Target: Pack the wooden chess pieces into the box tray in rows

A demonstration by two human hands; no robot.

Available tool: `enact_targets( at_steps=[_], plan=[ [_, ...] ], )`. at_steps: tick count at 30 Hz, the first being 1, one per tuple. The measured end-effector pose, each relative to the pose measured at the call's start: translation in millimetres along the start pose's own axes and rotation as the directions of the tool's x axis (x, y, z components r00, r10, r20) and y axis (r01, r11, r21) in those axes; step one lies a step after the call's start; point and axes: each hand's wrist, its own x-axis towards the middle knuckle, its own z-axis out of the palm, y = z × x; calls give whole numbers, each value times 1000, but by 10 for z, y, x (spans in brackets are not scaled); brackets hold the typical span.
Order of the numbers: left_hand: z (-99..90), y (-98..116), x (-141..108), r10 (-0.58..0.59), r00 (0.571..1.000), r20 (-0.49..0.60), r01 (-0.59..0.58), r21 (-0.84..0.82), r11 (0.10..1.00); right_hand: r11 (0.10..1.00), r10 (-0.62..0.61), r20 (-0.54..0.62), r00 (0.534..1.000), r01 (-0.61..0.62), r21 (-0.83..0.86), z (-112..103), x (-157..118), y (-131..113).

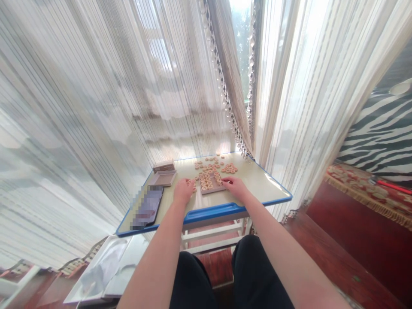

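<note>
A shallow cardboard tray (212, 189) lies near the front of the table, with rows of round wooden Chinese chess pieces (207, 182) inside. To its left, my left hand (184, 190) rests with curled fingers against several pieces (194, 186) outside the tray; the fingers partly cover them. At the tray's right side, my right hand (235, 187) has thumb and fingers pinched together over the edge, by the rightmost pieces. What sits between those fingertips is too small to make out. More loose pieces (210, 167) are scattered behind the tray.
An empty shallow box (163, 178) and a stack of flat boxes (163, 165) occupy the table's left back. A dark phone-like slab (149, 206), partly pixelated, lies at left. The table (257, 184) has a raised blue rim. Sheer curtains (180, 86) hang behind; an open white box (109, 262) sits below left.
</note>
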Motion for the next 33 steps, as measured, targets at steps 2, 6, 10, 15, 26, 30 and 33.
enact_targets(
  at_steps=[2, 6, 10, 15, 26, 30, 33],
  plan=[
    [2, -3, 2, 1, 1000, -5, -1, -10, 1000, 999, 11, 2, 1000, -11, 51, -5, -6, -11],
    [1, 3, 5, 3, 1000, -4, -3, -15, 1000, 993, 22, 6, 1000, -22, 117, -3, -17, -15],
    [-9, 18, -10, 8, 1000, 1, -8, 3, 1000, 997, 10, 10, 1000, -10, 78, -1, -16, 3],
    [-13, 17, -15, 19, 1000, 7, -19, 11, 1000, 999, -19, -14, 1000, 19, 45, 3, 6, 24],
    [-9, 4, -10, 31, 1000, 1, -31, 14, 999, 998, -49, -4, 999, 49, 26, 12, 34, 62],
    [1, -4, 2, 16, 1000, 7, -16, 5, 1000, 999, -43, -11, 999, 43, -23, 7, 41, 64],
    [4, -11, 8, 28, 1000, 13, -28, -5, 1000, 997, -52, 6, 999, 52, -65, 0, 39, 58]
  ],
)
